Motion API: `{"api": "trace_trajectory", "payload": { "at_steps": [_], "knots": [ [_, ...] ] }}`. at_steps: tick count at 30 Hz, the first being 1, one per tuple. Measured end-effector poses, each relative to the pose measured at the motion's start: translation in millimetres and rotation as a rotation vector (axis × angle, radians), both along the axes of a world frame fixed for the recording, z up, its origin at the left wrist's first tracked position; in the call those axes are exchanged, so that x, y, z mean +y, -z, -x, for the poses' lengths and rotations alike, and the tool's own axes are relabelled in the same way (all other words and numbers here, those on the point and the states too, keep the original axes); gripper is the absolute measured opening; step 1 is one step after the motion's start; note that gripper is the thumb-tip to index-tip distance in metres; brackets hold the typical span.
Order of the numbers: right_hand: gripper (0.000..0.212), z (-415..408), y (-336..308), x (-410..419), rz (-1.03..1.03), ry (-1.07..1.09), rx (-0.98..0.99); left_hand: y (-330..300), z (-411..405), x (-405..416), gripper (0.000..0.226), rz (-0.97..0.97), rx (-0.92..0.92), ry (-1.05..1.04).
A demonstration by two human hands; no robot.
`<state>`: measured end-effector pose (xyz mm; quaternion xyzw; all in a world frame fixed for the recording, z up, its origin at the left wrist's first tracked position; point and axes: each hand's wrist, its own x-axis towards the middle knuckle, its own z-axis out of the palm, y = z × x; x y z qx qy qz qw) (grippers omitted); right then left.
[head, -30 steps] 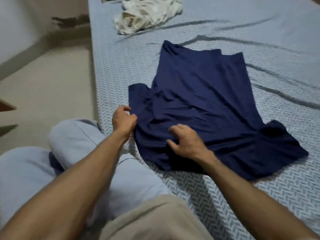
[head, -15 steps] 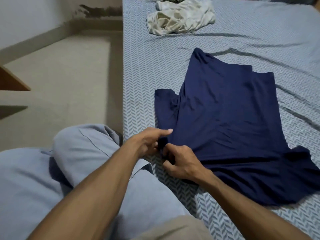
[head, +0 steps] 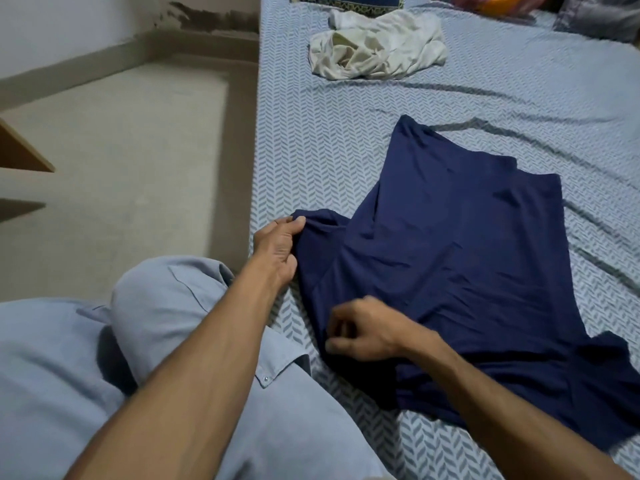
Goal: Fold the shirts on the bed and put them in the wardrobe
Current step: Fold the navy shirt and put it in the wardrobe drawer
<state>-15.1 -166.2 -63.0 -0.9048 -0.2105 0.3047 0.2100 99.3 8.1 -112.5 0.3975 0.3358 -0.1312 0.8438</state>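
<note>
While both our hands grip it, the navy shirt lies spread on the bed.
Our left hand pinches its nine-o'clock sleeve, our right hand its near edge; its long axis runs from five toward eleven o'clock.

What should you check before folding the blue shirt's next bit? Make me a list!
1. Left hand grips the sleeve of the navy shirt: ok.
2. Right hand holds the shirt's near edge: cannot tell, its curled fingers blur.
3. Shirt lies flat: not ok, it is creased and bunched near the hands.
4. Shirt is wholly on the bed: ok.
5. White garment is apart from the shirt: ok.
</note>
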Motion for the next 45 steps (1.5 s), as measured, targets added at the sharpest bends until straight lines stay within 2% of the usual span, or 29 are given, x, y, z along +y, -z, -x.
{"api": "trace_trajectory", "payload": {
  "at_steps": [3, 4, 7, 10, 13, 15, 17, 19, 21, 23, 26, 30, 32, 35, 37, 39, 42, 43, 45],
  "knots": [
    [0.002, -65, -3, 6, -0.158, 0.266, -0.316, 3, 0, -1, 0.025, -0.089, 0.005, -0.086],
    [0.009, -89, -4, 10, -0.183, 0.371, -0.350, 3, 0, 0, 0.030, -0.118, 0.005, -0.113],
    [0.026, -155, -11, 22, -0.213, 0.512, -0.160, -2, -2, 1, 0.037, -0.109, -0.012, -0.116],
    [0.037, -193, -7, 32, -0.103, 0.446, 0.091, -11, -3, 6, 0.045, -0.033, -0.062, -0.101],
    [0.019, -203, -6, 38, -0.066, 0.354, 0.230, -22, -5, 13, 0.048, 0.051, -0.114, -0.110],
    [0.009, -204, -14, 39, -0.211, 0.373, 0.255, -28, -9, 18, 0.054, -0.052, -0.130, -0.032],
    [0.017, -204, -23, 38, -0.331, 0.375, 0.256, -29, -12, 22, 0.062, -0.237, -0.167, 0.071],
    [0.022, -205, -30, 34, -0.358, 0.356, 0.247, -31, -16, 25, 0.064, -0.328, -0.261, 0.189],
    [0.024, -208, -35, 31, -0.376, 0.375, 0.242, -33, -20, 28, 0.059, -0.348, -0.338, 0.313],
    [0.024, -210, -37, 32, -0.382, 0.414, 0.236, -40, -23, 29, 0.045, -0.439, -0.327, 0.393],
    [0.013, -209, -38, 37, -0.366, 0.426, 0.252, -40, -28, 35, 0.022, -0.621, -0.306, 0.451],
    [0.015, -211, -28, 41, -0.359, 0.463, 0.266, -29, -32, 50, 0.027, -0.867, -0.222, 0.506],
    [0.015, -210, -23, 43, -0.365, 0.476, 0.305, -33, -31, 53, 0.025, -0.820, -0.204, 0.443],
    [0.024, -212, -12, 38, -0.377, 0.488, 0.392, -38, -30, 55, 0.026, -0.585, -0.234, 0.331],
    [0.020, -213, -5, 37, -0.373, 0.506, 0.368, -34, -31, 56, 0.029, -0.502, -0.238, 0.273],
    [0.006, -216, -1, 37, -0.369, 0.520, 0.265, -35, -31, 57, 0.029, -0.482, -0.220, 0.229],
    [0.007, -222, 9, 36, -0.368, 0.557, 0.166, -33, -34, 56, 0.026, -0.493, -0.164, 0.194],
    [0.010, -223, 13, 36, -0.335, 0.554, 0.139, -31, -34, 56, 0.027, -0.543, -0.162, 0.199],
    [0.012, -221, 19, 36, -0.220, 0.508, 0.075, -23, -34, 55, 0.029, -0.783, -0.160, 0.294]
  ]
}}
